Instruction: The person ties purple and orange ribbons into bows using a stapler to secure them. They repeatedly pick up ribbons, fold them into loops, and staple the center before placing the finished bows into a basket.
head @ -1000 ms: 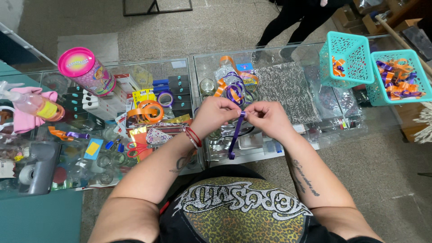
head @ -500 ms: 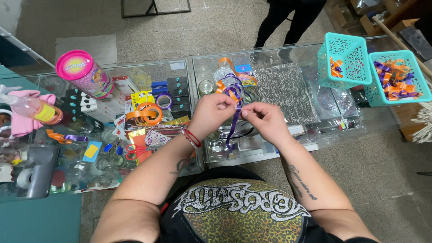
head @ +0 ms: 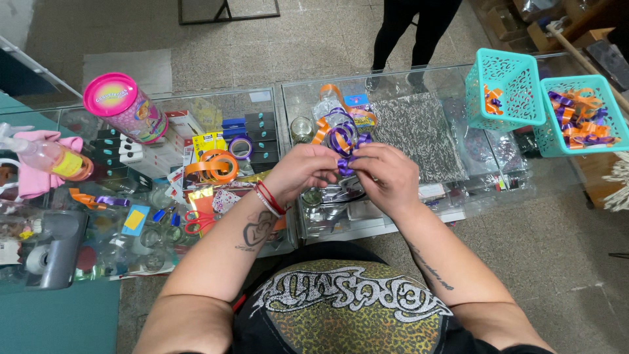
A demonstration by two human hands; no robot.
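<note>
Both hands (head: 347, 172) around purple-orange ribbon bow (head: 341, 136)

Brightness: even, fairly bright indoor light, seemingly from overhead.
Shadows: soft and short under the arms; none hard-edged.
Glare: pale reflections on the glass bench (head: 458, 196), washing out goods beneath.
Focus: centre crisp; slight softness on the hands (head: 347, 172), perhaps motion.
Distortion: wide-angle bending at edges; teal baskets (head: 504, 92) lean outward.
Colour: saturated, true.

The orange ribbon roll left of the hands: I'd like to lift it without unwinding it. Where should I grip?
Pinch the orange ribbon roll across its outer edge from above. It appears to lie flat on the glass counter with its hole facing up, just left of the left hand.
</note>
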